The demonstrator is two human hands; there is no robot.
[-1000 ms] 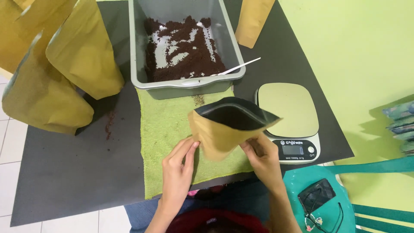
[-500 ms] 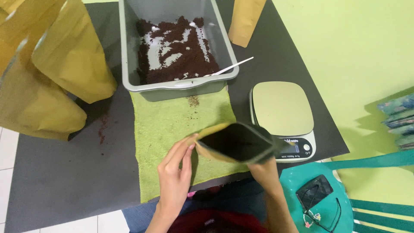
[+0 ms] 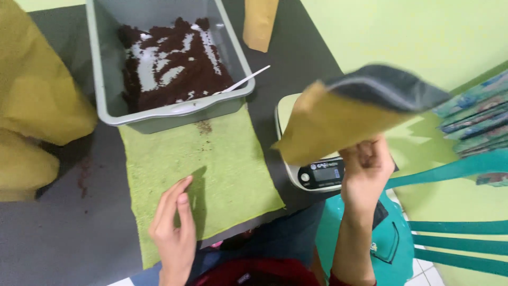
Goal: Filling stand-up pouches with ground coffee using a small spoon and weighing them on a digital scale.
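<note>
The right hand (image 3: 366, 168) is up in the air and grips a brown paper pouch (image 3: 344, 119) by its bottom edge. The pouch is tilted, and its dark open mouth points up and to the right. It looks a bit blurry. The pouch hangs over a small kitchen scale (image 3: 317, 172) and hides most of its plate. The scale's little screen shows just below the pouch.

The left hand (image 3: 173, 233) holds nothing. Its fingers are straight and close together, and it lies flat on a green cloth (image 3: 211, 159). The cloth is spread on the dark counter (image 3: 53, 233).

At the far end of the cloth sits a grey plastic tub (image 3: 106, 79). Inside it is a heap of dark brown grounds (image 3: 174, 69), with bare patches of the tub floor showing through. A white spoon (image 3: 241, 82) rests on the right rim of the tub, with its handle sticking out over the edge. A few brown crumbs (image 3: 202, 126) lie on the cloth just beside the tub.

More brown paper bags (image 3: 37, 106) stand on the left side of the counter. One more brown bag (image 3: 259, 21) stands behind the tub on the right. A teal plastic chair (image 3: 423, 238) is near the person's right arm
</note>
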